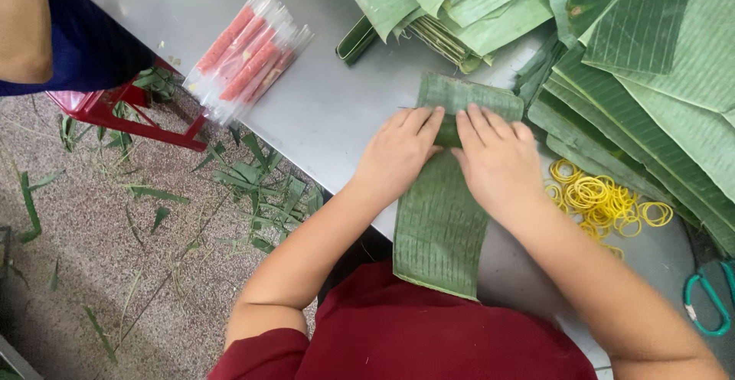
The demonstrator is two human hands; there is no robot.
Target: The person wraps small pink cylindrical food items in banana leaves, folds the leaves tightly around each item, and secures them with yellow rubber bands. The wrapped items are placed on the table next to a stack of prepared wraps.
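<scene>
1. The person's left hand (398,154) and right hand (498,162) lie side by side, palms down, on a long strip of banana leaf (440,219). The strip lies on the grey metal tabletop (321,112), and its near end hangs over the table edge toward the person's red shirt.
2. Neither hand has a closed grip. The fingers are flat and pressed onto the leaf, and the fingertips of both hands meet near a crosswise edge at the far part of the strip.
3. Judging from how things lie, the wrapping work is at an early point. The far end of the strip looks doubled or overlapped, while most of its length remains flat and unrolled.
4. No rubber band is on the leaf. The pile of yellow rubber bands (605,200) lies loose just right of the right hand.
5. The clear packets of red sticks (249,51) lie well apart at the far left of the tabletop.
6. A large stack of banana leaves (651,66) fills the far right.
7. Whether anything sits under the palms or inside the fold cannot be told, since the hands cover it.
8. Green-handled scissors (708,296) are cut off at the right edge, and another person's arm (23,20) shows only partly at top left.
</scene>
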